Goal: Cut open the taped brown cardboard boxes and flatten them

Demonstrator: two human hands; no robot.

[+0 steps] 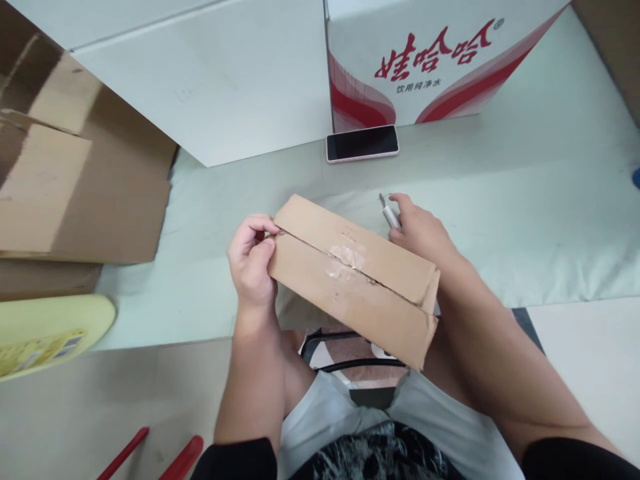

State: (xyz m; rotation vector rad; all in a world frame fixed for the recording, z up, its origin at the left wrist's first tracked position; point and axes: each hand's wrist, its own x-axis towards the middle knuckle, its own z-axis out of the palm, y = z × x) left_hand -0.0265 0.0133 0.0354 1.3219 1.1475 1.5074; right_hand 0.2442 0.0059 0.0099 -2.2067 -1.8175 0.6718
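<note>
Left hand [254,257]: pinching the left end of the small carton, thumb on the near flap and fingers at the corner by the seam.
Right hand [423,230]: grasping a slim tool beyond the carton's far side; index finger stretched along towards its tip.
Slim tool [391,217]: pale handle with a thin dark tip, pointing away from the person; perhaps a utility knife, though the fingers hide much of it.
Small carton [333,290]: plain brown cardboard, held above the near edge of the table and the person's lap; it slants down to the right in view; two flaps meet along a lengthwise seam, with wrinkled clear tape [345,257] across the middle; the right end looks creased.
Table [530,207]: covered in pale green cloth; a phone [363,145] lies face up, its screen dark, against a white-and-red box [425,80]; a large white box [225,93] stands beside that.
Left side: larger brown cartons [120,187]; nearer the person, a yellow-green container [55,313].
</note>
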